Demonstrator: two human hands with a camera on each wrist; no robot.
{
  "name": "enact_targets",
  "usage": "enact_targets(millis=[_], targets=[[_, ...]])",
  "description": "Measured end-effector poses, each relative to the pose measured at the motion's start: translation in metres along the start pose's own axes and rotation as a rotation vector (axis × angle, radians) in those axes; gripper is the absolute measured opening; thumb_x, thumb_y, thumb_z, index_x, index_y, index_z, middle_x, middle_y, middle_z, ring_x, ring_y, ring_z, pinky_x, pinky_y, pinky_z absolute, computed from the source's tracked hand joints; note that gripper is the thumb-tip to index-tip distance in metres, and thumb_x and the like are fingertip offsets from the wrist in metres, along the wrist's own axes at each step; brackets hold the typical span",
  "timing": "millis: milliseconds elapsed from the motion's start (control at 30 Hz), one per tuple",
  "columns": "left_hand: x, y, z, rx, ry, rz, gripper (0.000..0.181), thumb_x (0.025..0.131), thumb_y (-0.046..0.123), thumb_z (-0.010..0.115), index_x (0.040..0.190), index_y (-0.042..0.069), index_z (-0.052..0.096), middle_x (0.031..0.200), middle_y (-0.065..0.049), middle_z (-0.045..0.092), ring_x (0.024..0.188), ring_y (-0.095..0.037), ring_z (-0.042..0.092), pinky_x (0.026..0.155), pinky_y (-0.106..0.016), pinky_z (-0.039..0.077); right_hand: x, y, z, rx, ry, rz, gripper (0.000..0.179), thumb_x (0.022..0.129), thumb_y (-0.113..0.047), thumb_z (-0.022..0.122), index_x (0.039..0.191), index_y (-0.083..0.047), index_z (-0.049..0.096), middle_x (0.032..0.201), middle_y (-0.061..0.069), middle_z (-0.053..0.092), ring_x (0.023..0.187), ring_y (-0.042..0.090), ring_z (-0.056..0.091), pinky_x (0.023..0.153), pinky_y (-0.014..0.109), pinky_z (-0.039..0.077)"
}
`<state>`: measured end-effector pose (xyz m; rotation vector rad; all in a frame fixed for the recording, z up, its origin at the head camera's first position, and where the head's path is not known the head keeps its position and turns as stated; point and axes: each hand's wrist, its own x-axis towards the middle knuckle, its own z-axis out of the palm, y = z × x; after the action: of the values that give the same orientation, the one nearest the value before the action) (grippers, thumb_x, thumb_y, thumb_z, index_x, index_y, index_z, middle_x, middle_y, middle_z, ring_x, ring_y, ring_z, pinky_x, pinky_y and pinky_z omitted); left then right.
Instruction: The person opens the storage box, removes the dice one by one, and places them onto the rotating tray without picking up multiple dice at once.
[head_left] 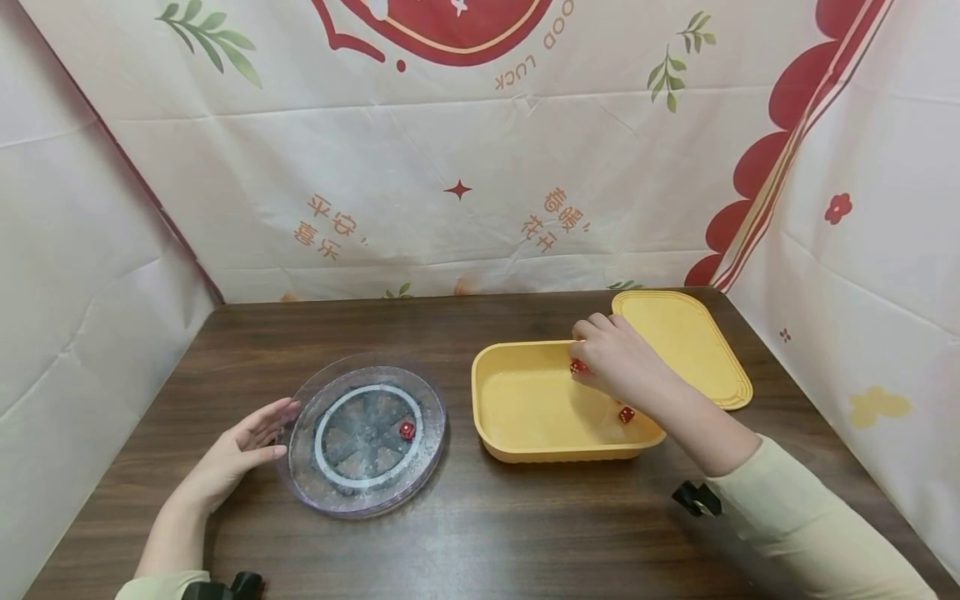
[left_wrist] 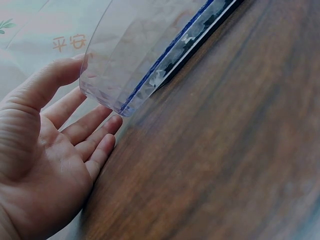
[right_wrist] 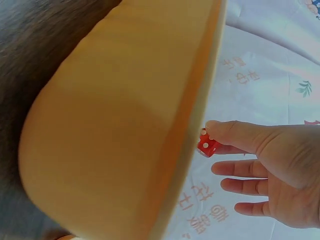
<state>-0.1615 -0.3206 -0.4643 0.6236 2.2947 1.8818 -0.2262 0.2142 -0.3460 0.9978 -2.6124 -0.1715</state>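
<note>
My right hand (head_left: 617,358) pinches a red die (right_wrist: 206,143) with white dots between thumb and forefinger, over the yellow plastic box (head_left: 525,452). In the right wrist view the other fingers stretch out below, and the box's wall fills the left side. Another red die (head_left: 626,414) lies in the box near its right end. At the left, a clear round dish (head_left: 352,502) holds one red die (head_left: 407,430) right of its centre. My left hand (head_left: 243,442) is at the dish's left side, fingers loosely extended, fingertips at the rim in the left wrist view.
The yellow lid (head_left: 678,346) lies flat behind and to the right of the box. All this stands on a dark wooden table (head_left: 480,533). White printed cloth (head_left: 420,183) hangs behind the table and at both sides.
</note>
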Motion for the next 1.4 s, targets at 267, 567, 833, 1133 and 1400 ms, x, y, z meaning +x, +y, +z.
enact_targets(millis=[267, 567, 833, 1133, 1400], targets=[[0.000, -0.001, -0.001, 0.004, -0.005, 0.000, 0.059, 0.093, -0.008, 0.052, 0.146, -0.005, 0.027, 0.145, -0.002, 0.044, 0.129, -0.001, 0.038, 0.099, -0.013, 0.033, 0.007, -0.006, -0.008, 0.015, -0.001, -0.016, 0.018, 0.072, -0.022, 0.084, 0.074, -0.015, 0.068, 0.085, 0.003, 0.054, 0.088, 0.027, 0.049, 0.071, 0.040, 0.037], [-0.002, 0.000, -0.001, 0.003, -0.003, -0.010, 0.059, 0.093, -0.007, 0.052, 0.147, -0.004, 0.027, 0.144, 0.001, 0.044, 0.129, 0.001, 0.038, 0.098, -0.012, 0.033, 0.016, -0.017, -0.017, 0.034, 0.005, -0.039, 0.017, 0.072, -0.023, 0.084, 0.076, -0.016, 0.069, 0.087, 0.003, 0.055, 0.090, 0.027, 0.050, 0.074, 0.042, 0.038], [-0.001, 0.001, -0.001, -0.007, -0.004, 0.003, 0.059, 0.093, -0.008, 0.052, 0.146, -0.005, 0.027, 0.144, 0.000, 0.045, 0.129, 0.000, 0.039, 0.098, -0.012, 0.033, 0.023, -0.025, -0.022, 0.044, 0.027, -0.056, 0.015, 0.073, -0.024, 0.082, 0.076, -0.018, 0.069, 0.086, 0.001, 0.054, 0.091, 0.025, 0.049, 0.079, 0.044, 0.038], [0.000, 0.002, 0.001, -0.006, 0.002, 0.003, 0.059, 0.093, -0.008, 0.052, 0.146, -0.005, 0.028, 0.144, -0.001, 0.045, 0.129, 0.000, 0.039, 0.098, -0.012, 0.033, 0.036, -0.036, -0.031, 0.041, 0.026, -0.105, 0.015, 0.075, -0.025, 0.081, 0.078, -0.018, 0.069, 0.086, 0.000, 0.056, 0.089, 0.025, 0.049, 0.079, 0.041, 0.039], [-0.001, 0.000, 0.000, -0.016, -0.005, 0.021, 0.060, 0.092, -0.010, 0.052, 0.146, -0.005, 0.027, 0.144, -0.001, 0.045, 0.130, -0.001, 0.039, 0.099, -0.012, 0.033, 0.047, -0.049, -0.038, 0.045, 0.050, -0.131, 0.015, 0.075, -0.026, 0.081, 0.078, -0.018, 0.069, 0.088, 0.000, 0.057, 0.093, 0.024, 0.050, 0.082, 0.042, 0.039]])
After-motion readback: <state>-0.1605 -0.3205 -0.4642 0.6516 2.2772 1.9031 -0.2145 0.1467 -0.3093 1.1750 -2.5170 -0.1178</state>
